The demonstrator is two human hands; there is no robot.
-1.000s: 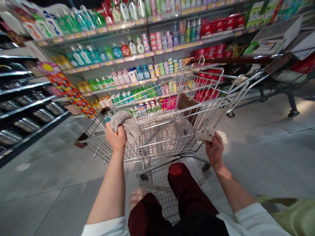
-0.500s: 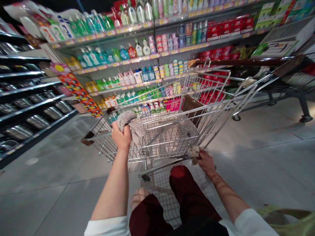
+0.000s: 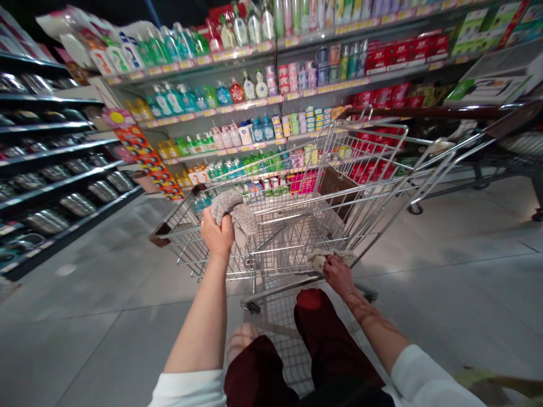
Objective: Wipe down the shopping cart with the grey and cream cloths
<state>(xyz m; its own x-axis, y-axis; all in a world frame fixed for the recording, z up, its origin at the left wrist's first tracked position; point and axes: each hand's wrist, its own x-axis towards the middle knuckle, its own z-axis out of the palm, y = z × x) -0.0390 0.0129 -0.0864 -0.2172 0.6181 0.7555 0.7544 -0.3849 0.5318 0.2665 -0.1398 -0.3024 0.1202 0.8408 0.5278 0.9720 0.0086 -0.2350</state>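
A wire shopping cart (image 3: 288,226) stands side-on in front of me. My left hand (image 3: 217,233) is closed round a grey dotted cloth (image 3: 241,216), which lies over the cart's upper side rail near its front end. Lower down, at the bottom edge of the basket, my right hand (image 3: 338,272) presses a beige cloth (image 3: 318,260) against the wires, its fingers bent over the cloth. A brown panel (image 3: 338,189) sits inside the cart toward the handle.
Behind the cart, shelves (image 3: 237,106) hold bottles, tins and red boxes. Metal pots (image 3: 78,204) fill a rack on the left. Another cart (image 3: 475,164) with a box (image 3: 492,85) stands at the right. A green object (image 3: 487,379) lies at the lower right.
My right hand has moved left along the lower basket edge, and its cloth is now spread wider. My left hand keeps its place on the rail. The whole view has shifted slightly.
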